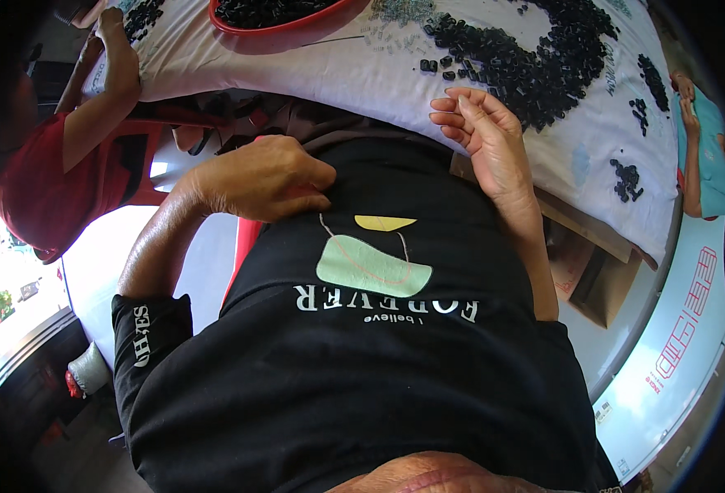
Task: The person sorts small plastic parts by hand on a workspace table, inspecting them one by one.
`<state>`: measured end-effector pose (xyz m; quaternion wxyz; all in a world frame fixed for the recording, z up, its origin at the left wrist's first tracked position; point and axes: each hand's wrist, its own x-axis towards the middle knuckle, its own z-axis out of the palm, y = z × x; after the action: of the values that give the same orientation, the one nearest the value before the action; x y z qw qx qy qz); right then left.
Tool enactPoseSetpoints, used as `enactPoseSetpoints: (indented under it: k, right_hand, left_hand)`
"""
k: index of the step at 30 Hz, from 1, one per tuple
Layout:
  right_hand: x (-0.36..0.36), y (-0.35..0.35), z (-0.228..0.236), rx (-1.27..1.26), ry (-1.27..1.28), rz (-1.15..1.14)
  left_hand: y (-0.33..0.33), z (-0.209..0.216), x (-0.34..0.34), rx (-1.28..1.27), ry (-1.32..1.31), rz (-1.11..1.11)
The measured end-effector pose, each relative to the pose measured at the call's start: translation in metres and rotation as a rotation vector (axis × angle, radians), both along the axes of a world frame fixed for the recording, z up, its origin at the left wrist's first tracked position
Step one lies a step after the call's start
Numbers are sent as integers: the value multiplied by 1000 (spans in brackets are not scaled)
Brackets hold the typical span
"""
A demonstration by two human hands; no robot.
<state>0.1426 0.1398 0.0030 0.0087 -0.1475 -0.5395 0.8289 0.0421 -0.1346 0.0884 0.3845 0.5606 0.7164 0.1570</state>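
While L hand point(260, 181) curls, R hand point(496, 152) loose, nr blk pcs point(547, 86).

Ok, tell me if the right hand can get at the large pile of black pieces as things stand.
Probably yes: the right hand is right beside the pile of black pieces, with nothing visible blocking it. Whether its fingertips already pinch something is unclear.

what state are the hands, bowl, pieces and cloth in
left hand: fingers curled, any hold unclear
right hand: fingers loosely bent, any hold unclear
black pieces: loose, heaped in a curve
red bowl: holding black pieces, partly out of frame
clear pieces: loose, scattered
white cloth: spread out, wrinkled
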Motion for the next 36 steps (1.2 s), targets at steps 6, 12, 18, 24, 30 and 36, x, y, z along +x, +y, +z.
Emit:
enactPoseSetpoints:
  k: [6,12,18,24,30,36]
  right_hand:
    - [0,0,2,-4,20,-13]
    - [0,-2,5,1,3,-29]
    - [0,3,-1,-54,-5,-22]
    - [-4,3,-1,-95,15,-29]
    - [-7,17,0,-73,-11,-5]
    - [-7,24,11,-54,-57,62]
  left_hand:
    - [-8,-23,-10,-116,710,273]
    - [26,-26,-9,-51,537,94]
    - [115,-24,27,296,-21,-132]
    - [140,-33,27,489,-1,-311]
    - [164,-50,42,467,686,-328]
    - [168,-77,32,663,726,-313]
